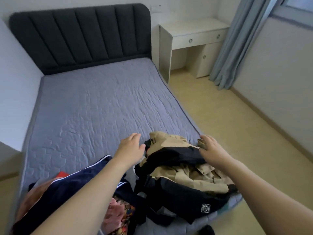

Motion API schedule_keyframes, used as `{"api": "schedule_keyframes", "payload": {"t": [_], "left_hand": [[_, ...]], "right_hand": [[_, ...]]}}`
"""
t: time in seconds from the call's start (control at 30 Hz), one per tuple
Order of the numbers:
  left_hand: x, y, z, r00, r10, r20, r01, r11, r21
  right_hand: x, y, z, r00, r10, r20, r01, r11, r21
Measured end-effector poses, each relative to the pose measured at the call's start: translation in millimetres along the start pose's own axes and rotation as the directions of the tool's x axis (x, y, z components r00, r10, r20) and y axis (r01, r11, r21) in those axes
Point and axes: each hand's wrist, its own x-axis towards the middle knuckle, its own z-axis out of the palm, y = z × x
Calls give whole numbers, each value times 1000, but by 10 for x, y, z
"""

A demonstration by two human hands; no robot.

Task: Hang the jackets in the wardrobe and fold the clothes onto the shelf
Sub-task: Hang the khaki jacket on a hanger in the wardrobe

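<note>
Both bare arms reach forward over the foot of the grey quilted mattress [94,102]. The left hand [131,146] is released, its fingers straight and together, and it holds nothing; it is just beside the left edge of the crumpled beige and black jacket [179,168]. The right hand [211,150] is also relaxed and flat, and it rests on the far right part of this jacket without grasping it. Under the left forearm lies a dark navy garment with white stripes [72,185], and near it a pink patterned cloth [118,216].

A grey quilted mattress [94,102] meets a dark padded headboard [81,36]; beside it, seemingly a white desk [191,41].
</note>
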Motion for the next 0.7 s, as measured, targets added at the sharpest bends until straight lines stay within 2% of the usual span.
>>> {"api": "schedule_keyframes", "payload": {"t": [0.2,0.37,0.57,0.63,0.7], "left_hand": [[821,1249,864,996,-15,92,16,1000,-11],[1424,1963,1778,966,-34,258,20,998,57],[2100,2234,3176,919,-55,390,-40,972,231],[2248,2237,3636,915,-105,389,-45,933,358],[2344,2196,3967,937,-128,324,-44,878,476]], "right_hand": [[873,1373,-402,991,101,84,-103,995,19],[1508,2410,-349,962,186,198,-194,981,24],[2102,3257,335,940,202,275,-240,964,112],[2209,3499,632,931,189,313,-238,963,125],[2256,3707,856,923,163,348,-211,972,103]]}}
